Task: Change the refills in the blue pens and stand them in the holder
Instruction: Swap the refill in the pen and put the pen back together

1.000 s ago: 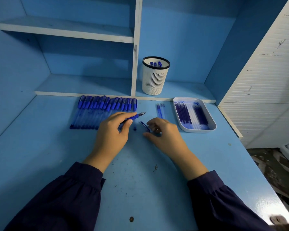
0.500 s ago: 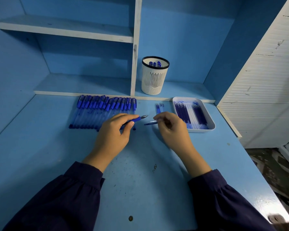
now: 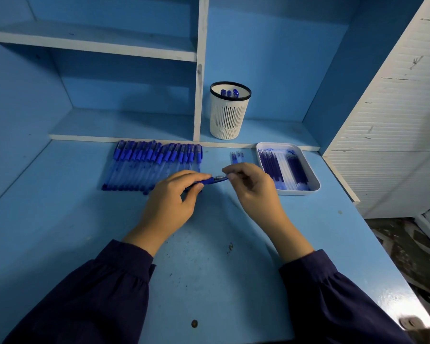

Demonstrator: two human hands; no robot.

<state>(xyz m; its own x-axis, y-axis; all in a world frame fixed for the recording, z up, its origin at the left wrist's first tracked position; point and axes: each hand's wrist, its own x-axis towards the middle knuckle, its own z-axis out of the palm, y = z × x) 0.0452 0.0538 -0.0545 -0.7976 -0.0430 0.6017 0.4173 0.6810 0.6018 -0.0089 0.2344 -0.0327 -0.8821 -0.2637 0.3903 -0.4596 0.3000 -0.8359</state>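
Surface: a blue painted desk (image 3: pixel 60 232), scuffed and speckled near its front edge.
Background: a blue shelving unit with white edges (image 3: pixel 97 43) rises from the back of the desk; a white slatted panel (image 3: pixel 395 120) closes off the right side.
Sleeves: dark navy fabric sleeves (image 3: pixel 97 294) cover both forearms to the wrists.
Pen row: a row of blue capped pens with clear barrels (image 3: pixel 152 167) lies side by side at the back left of the desk, caps towards the shelf.
Tray: a white rounded plastic tray (image 3: pixel 297 193) sits at the back right and holds blue refills laid lengthwise (some look paler than others).
Left hand: the left hand (image 3: pixel 174 202) has its fingers curled round the barrel of a blue plastic pen with a silvery tip (image 3: pixel 209 181), held just above the desk in front of the pen row.
Right hand: the right hand (image 3: pixel 253 187) pinches the tip end of that pen between thumb and forefinger.
Holder: a white slotted plastic holder with a black rim (image 3: pixel 230 120) stands on the low shelf, with three blue pen tops (image 3: pixel 229 93) showing inside.
Loose refills: a few thin blue refills (image 3: pixel 236 156) lie on the desk between the pen row and the tray.
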